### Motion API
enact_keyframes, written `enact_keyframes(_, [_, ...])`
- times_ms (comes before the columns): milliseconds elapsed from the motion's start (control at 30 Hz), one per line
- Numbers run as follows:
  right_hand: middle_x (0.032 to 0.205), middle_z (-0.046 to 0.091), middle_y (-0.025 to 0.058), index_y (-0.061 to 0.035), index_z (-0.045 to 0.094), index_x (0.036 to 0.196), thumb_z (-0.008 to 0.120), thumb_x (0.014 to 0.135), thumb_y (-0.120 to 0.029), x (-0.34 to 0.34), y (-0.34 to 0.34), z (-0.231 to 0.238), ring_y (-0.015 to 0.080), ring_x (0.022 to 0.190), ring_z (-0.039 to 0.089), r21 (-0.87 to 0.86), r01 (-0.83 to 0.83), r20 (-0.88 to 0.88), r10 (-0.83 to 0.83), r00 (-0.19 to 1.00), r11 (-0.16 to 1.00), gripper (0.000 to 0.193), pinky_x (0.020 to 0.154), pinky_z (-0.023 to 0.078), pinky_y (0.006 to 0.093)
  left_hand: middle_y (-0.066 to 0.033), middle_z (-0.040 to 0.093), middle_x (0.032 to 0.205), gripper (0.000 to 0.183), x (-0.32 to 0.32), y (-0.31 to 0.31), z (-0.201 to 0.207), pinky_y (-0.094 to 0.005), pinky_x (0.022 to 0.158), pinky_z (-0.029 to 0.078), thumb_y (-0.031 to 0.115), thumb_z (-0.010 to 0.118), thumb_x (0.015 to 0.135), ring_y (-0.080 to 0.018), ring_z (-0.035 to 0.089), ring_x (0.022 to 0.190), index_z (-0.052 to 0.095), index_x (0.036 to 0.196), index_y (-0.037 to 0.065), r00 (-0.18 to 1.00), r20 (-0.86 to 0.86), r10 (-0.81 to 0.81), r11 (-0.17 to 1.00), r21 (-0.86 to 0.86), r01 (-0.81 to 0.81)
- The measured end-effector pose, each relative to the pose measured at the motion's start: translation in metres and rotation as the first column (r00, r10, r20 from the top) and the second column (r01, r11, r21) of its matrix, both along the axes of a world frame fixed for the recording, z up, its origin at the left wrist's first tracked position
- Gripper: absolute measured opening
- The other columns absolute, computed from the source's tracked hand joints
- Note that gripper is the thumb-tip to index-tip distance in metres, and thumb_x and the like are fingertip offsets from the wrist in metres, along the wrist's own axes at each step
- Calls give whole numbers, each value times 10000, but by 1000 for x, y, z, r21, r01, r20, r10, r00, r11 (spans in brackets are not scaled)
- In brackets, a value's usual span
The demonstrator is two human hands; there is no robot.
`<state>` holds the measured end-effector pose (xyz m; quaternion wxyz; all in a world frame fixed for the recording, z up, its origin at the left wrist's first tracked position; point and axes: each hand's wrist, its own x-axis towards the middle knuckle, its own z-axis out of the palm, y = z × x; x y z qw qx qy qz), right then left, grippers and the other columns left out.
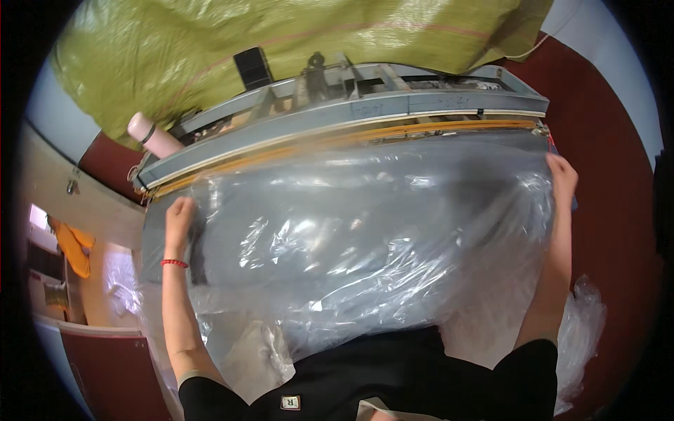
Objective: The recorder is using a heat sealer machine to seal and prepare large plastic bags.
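A large sheet of clear plastic (330, 238) spreads between my arms over a dark grey flat surface (158, 242), wrinkled and shiny with reflections. My left hand (180, 214), below which a red beaded bracelet (174, 264) circles the wrist, is closed at the sheet's left edge. Across from it, my right hand (563, 177) pinches the sheet's far right corner. Both arms reach forward, wide apart. Toward my body the film hangs down in loose folds, and more crumpled plastic (583, 337) trails beside my right arm.
Along the far side runs a long grey metal trough (337, 112) holding small parts, with orange strips (393, 131) in front. A pink bottle (154, 135) and a black phone-like slab (253, 68) rest there. Behind hangs a yellow-green tarp (316, 31). An open cabinet (77, 245) stands left.
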<state>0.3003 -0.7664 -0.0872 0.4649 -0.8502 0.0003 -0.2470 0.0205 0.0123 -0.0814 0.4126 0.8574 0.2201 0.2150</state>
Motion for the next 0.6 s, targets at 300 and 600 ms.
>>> enact_keyframes(300, [1025,598,119,-3,582,1037,557,823,-264,-75,-124,-18,182,944,556,-215,498,137,-479,867,840,339,820,416,291,97,371,544,158,15,-182,64,-176,409,184,239,604,805,-3,267,457,536,756,104,935,216,-281,755,-551,355])
enact_keyframes(600, [993,580,92,-38,588,987,684,634,-48,-186,325,96,183,929,543,-157,-871,114,885,452,466,366,790,437,295,68,451,597,110,-19,-210,95,-160,452,287,171,609,802,-20,398,524,540,782,87,919,167,-357,759,-521,390])
